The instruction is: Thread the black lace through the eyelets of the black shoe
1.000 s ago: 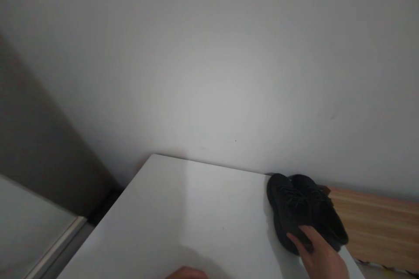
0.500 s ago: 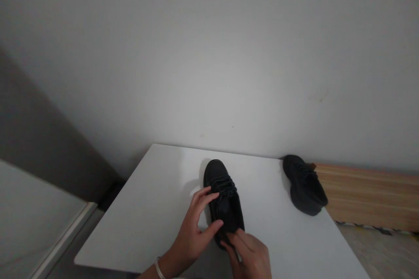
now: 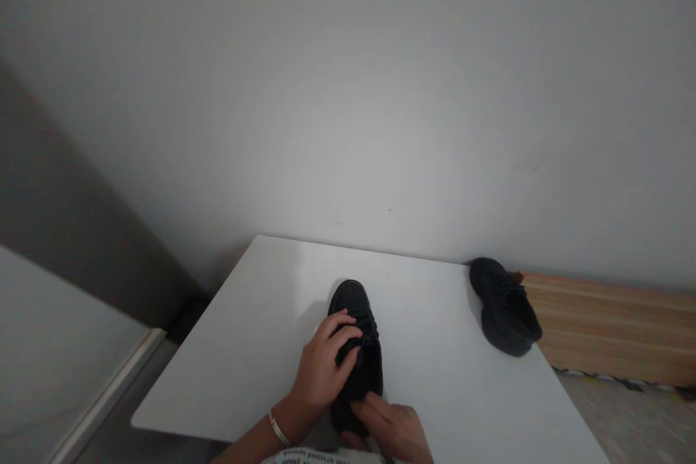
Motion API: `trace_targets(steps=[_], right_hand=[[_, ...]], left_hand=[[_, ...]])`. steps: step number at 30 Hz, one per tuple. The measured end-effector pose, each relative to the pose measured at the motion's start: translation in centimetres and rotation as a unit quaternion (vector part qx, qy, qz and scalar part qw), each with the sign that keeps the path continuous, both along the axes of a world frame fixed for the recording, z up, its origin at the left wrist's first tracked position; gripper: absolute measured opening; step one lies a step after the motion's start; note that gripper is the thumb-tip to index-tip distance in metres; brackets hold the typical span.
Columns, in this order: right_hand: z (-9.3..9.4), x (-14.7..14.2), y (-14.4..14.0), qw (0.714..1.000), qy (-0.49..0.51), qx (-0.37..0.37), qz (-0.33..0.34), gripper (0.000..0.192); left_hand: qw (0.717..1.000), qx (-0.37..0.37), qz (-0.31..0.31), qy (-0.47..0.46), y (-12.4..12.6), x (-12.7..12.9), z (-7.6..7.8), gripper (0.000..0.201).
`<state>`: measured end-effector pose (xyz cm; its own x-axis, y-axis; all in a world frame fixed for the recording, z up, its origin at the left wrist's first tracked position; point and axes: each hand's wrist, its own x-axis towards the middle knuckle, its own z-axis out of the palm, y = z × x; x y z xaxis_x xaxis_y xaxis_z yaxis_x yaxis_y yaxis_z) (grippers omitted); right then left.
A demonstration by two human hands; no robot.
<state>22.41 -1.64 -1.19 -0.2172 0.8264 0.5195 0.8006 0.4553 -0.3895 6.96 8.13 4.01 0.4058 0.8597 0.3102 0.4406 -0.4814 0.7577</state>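
Observation:
A black lace-up shoe (image 3: 351, 297) rests on the white table (image 3: 446, 348), its toe pointing away from me. My left hand (image 3: 323, 359) curls over the shoe's left side, fingertips on the laces and thumb by the opening. At the heel, my right hand (image 3: 388, 424) grips the rear rim, with fingers in the opening and the thumb low behind the heel. Part of the shoe's left side is covered by my left hand. A second black shoe (image 3: 503, 308) stands untouched near the table's far right corner.
A pale wall (image 3: 348, 123) rises right behind the table. Wood-grain boarding (image 3: 609, 326) lies beyond the right edge, above the floor (image 3: 636, 413). To the left is a white panel with a ledge (image 3: 109, 391).
The shoe has shifted left and slightly toward me, together with both hands. My left hand has closed from a looser, spread pose onto the lacing. The second shoe has stayed put.

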Motion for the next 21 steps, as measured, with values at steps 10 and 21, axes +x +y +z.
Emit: trace_targets(steps=[10,21], right_hand=[[6.5,1.3,2.1,0.982,0.186,-0.026,-0.035,0.021],[5.9,0.0,4.3,0.978,0.19,-0.087,-0.026,0.042]], left_hand=[[0.988,-0.112,-0.035,-0.104,0.8,-0.8,0.6,0.013],[0.991,-0.083,-0.023,-0.103,0.6,-0.7,0.9,0.013]])
